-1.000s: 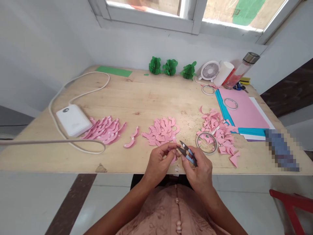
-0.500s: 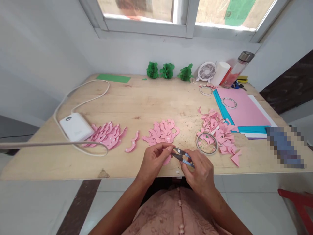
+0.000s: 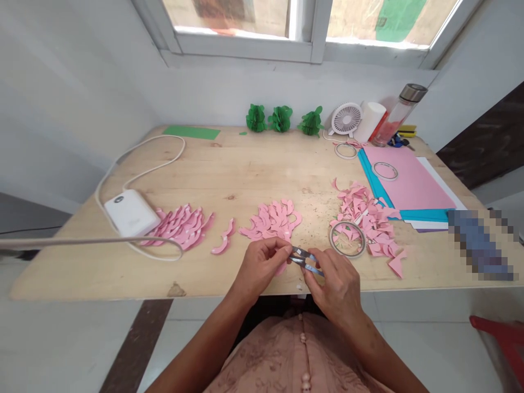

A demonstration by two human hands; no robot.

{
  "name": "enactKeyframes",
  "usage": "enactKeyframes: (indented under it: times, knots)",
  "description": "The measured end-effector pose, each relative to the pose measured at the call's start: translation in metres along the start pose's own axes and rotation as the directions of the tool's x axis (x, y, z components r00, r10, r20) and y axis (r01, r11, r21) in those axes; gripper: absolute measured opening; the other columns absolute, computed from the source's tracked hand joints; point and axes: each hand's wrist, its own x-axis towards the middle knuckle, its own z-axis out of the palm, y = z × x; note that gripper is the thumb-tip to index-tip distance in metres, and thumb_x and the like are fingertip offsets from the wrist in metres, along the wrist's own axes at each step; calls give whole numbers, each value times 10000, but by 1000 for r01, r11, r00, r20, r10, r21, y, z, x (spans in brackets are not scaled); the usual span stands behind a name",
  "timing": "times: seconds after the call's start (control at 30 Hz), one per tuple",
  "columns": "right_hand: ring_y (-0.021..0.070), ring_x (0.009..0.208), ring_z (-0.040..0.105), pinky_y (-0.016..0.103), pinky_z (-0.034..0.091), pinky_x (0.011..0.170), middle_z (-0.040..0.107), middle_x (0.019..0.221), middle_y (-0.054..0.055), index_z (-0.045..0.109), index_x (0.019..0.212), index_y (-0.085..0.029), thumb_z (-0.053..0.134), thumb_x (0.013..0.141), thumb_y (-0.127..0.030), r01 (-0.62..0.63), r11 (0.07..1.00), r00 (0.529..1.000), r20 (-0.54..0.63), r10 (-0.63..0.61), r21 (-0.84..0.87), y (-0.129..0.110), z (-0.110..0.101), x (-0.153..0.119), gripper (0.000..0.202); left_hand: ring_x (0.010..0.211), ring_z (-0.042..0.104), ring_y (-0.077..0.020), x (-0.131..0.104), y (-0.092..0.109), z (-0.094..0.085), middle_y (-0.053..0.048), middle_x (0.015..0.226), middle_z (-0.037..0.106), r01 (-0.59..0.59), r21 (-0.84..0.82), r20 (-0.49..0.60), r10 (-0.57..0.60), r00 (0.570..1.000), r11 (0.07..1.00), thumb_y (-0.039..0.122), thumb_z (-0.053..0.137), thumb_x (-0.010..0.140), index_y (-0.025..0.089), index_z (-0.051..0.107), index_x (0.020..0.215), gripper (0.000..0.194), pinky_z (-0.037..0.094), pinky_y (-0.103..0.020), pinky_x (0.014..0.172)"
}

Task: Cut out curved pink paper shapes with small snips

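Note:
Near the table's front edge, my left hand (image 3: 266,265) pinches a small pink paper piece (image 3: 281,268), mostly hidden by the fingers. My right hand (image 3: 336,279) is closed around blue-handled thread snips (image 3: 309,262), whose blades point left and lie together at my left fingertips. Just beyond my hands is a heap of wavy pink paper strips (image 3: 272,218). A single curved strip (image 3: 225,237) with white patches lies left of it, and a larger pile of such strips (image 3: 182,226) lies further left. Pink paper scraps (image 3: 370,218) are heaped on the right.
A roll of tape (image 3: 347,239) rests against the scraps. A white power bank (image 3: 131,213) with a looping cable lies left. Coloured paper sheets (image 3: 421,185) are stacked at right. Green paper ornaments (image 3: 280,119), a small fan (image 3: 346,119) and a bottle (image 3: 399,117) stand along the wall.
The snips' blades have closed together at my left fingertips; they were apart before. Both hands stay in nearly the same place.

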Motion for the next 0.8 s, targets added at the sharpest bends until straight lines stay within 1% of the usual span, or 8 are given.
enactKeyframes:
  times: [0.07, 0.27, 0.4, 0.47, 0.57, 0.67, 0.8]
  knots:
    - [183, 669, 540, 302, 393, 628, 570, 702, 36, 595, 1018, -133, 523, 865, -274, 4, 1000, 1000, 4, -4, -3, 0, -1, 0, 220, 464, 408, -70, 0, 1, 1, 6, 552, 582, 10, -24, 2, -10, 1000, 1000, 293, 627, 723, 133, 650, 645, 179, 286, -185, 444]
    - [189, 683, 543, 310, 405, 634, 575, 720, 44, 585, 1035, -130, 511, 870, -257, -15, 1000, 999, 39, 14, 26, 1, 1, -1, 221, 475, 439, -79, 0, 5, 6, 2, 542, 583, 10, -30, 0, -10, 1000, 1000, 277, 616, 718, 136, 646, 631, 168, 312, -186, 453]
    - [198, 725, 556, 326, 425, 662, 597, 763, 48, 567, 1065, -150, 540, 859, -270, -30, 993, 997, 69, 22, 110, 4, 1, -1, 240, 479, 463, -86, -1, 4, 8, 0, 548, 601, -8, -1, -49, 8, 999, 1000, 261, 611, 713, 142, 645, 612, 161, 323, -189, 451]
    - [211, 789, 566, 349, 437, 706, 618, 838, 65, 554, 1083, -160, 559, 847, -280, -34, 986, 999, 44, 27, 164, 5, -1, -1, 265, 466, 455, -84, -1, 3, 9, 1, 550, 604, -15, 18, -67, 16, 998, 1000, 266, 610, 717, 142, 647, 620, 162, 322, -190, 443]
    - [218, 858, 567, 372, 444, 754, 623, 925, 82, 556, 1064, -175, 558, 845, -246, -43, 974, 997, -55, 56, 223, 4, -5, 2, 231, 464, 461, -88, 0, 0, 10, 6, 541, 599, -42, 60, -71, 46, 996, 997, 262, 603, 722, 146, 643, 618, 161, 346, -194, 450]
    - [215, 877, 568, 379, 447, 768, 620, 930, 80, 577, 1015, -191, 542, 849, -189, -37, 970, 990, -123, 68, 239, 0, -7, 6, 170, 534, 530, -115, 0, -2, 13, -5, 566, 620, -85, 111, -70, 93, 993, 990, 247, 587, 734, 150, 647, 615, 165, 418, -210, 516]
    - [208, 866, 577, 373, 454, 754, 625, 905, 75, 592, 976, -193, 531, 852, -158, -37, 969, 987, -141, 74, 245, -6, -3, 12, 142, 613, 599, -152, -2, -3, 18, -25, 619, 658, -108, 123, -73, 118, 990, 986, 247, 582, 743, 146, 663, 654, 158, 485, -250, 613]
